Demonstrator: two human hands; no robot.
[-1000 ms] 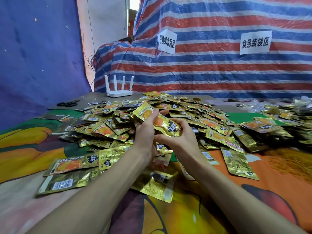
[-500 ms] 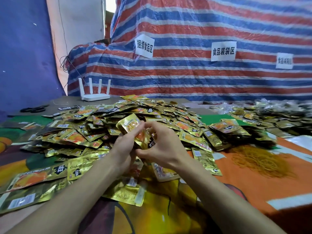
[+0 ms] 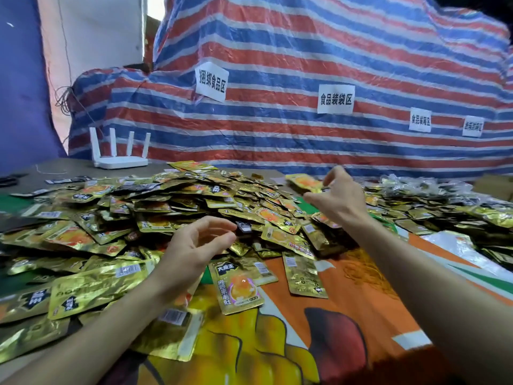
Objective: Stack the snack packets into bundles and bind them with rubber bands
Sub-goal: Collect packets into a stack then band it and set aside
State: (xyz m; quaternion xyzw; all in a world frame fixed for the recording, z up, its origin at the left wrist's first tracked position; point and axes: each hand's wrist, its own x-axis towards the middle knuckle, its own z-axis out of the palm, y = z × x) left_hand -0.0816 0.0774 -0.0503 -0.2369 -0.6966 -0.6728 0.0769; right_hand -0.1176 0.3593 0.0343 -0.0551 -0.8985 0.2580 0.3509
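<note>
Striped red, white and blue tarpaulin (image 3: 277,51) is hung behind a work table, and white paper signs (image 3: 336,99) with printed characters are fixed to it. At the far left, a white router (image 3: 120,159) with four upright antennas is stood on the table. The near part of the table is covered by an orange and yellow printed cloth (image 3: 347,315).

A broad heap of gold snack packets (image 3: 166,207) is spread across the left and middle of the table. A second heap (image 3: 444,209) is seen at the far right. One packet (image 3: 238,287) is laid face up, apart from the rest, on the near cloth.

The left hand (image 3: 194,245) is held above the near edge of the heap, its fingers loosely curled and nothing gripped. The right hand (image 3: 338,198) is raised over the far side, where a gold packet (image 3: 302,181) is pinched between thumb and fingers; whether more than one is held cannot be told. A loose pile of yellow rubber bands (image 3: 363,273) is seen on the orange cloth below the right forearm.
</note>
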